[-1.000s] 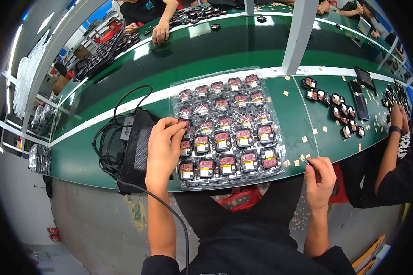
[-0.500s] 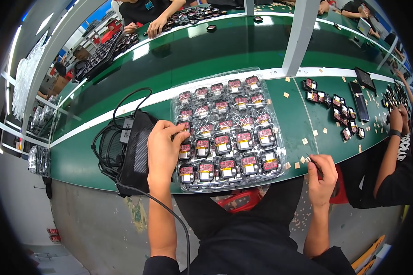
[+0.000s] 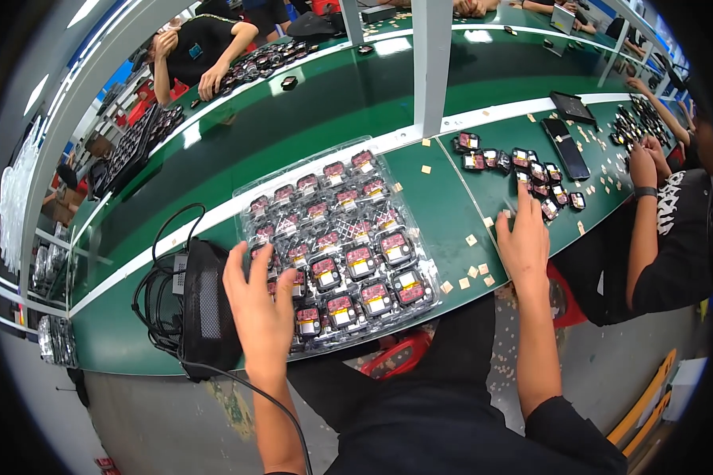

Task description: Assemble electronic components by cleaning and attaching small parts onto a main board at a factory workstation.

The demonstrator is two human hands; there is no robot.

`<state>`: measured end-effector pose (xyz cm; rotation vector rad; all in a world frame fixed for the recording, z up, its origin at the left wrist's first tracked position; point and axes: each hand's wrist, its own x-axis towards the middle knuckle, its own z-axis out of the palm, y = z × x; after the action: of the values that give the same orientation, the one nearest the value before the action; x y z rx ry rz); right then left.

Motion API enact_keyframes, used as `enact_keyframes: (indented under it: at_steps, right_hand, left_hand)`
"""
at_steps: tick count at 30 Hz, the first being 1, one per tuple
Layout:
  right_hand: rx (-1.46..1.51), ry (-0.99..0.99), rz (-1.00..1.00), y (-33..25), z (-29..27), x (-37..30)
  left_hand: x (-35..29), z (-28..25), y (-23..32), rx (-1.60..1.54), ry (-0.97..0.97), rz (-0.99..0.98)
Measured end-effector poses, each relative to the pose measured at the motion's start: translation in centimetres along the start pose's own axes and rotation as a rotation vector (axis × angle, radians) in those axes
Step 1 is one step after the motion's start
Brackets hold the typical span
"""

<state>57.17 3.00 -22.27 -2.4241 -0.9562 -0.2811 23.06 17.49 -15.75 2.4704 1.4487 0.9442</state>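
On the green bench [image 3: 214, 237], left hand [image 3: 263, 309] fingers splayed over the tray [image 3: 428, 273], right hand [image 3: 523, 241] released

Clear blister tray [image 3: 255, 207] centre; dark phone screen [image 3: 565, 148] far right.

Clear plastic tray [image 3: 337, 190] is showing as thin, glossy, glinting along its ridged rim. Small modules [image 3: 359, 260] in its pockets are looking like glossy black plastic with red and pale faces. Green bench top [image 3: 440, 218] is reading as smooth and matt, slightly sheened under the lights. Black pouch [image 3: 206, 305] is appearing as woven mesh cloth, matt. Black cables [image 3: 154, 297] are looking rubbery, smooth. Tan squares [image 3: 471, 240] are appearing matt, paper-like. White post [image 3: 432, 63] is looking like smooth painted metal.
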Motion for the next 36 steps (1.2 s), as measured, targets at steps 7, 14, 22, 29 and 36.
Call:
enact_keyframes:
  at_steps: [7, 14, 22, 29, 36]
  right_hand:
    - [-0.095, -0.032, 0.06, 0.7, -0.1, 1.2]
    - [0.134, -0.09, -0.008, -0.6, -0.7, -2.1]
    - [0.889, -0.16, -0.359, -4.2, -3.5, -7.7]
    - [1.108, -0.464, -0.544, -7.7, -5.6, -11.4]
    - [0.889, -0.531, -0.595, -8.7, -6.7, -10.8]
  left_hand:
    - [-5.6, 1.1, 4.9, -0.266, -0.107, 0.331]
    - [-9.4, 1.5, 7.5, -0.55, -0.187, 0.422]
    - [-11.5, 2.4, 7.8, -1.062, -0.25, 0.093]
    - [-11.5, 2.1, 8.1, -1.547, -0.262, -0.283]
    - [-12.3, 1.7, 7.0, -1.553, -0.223, -0.31]
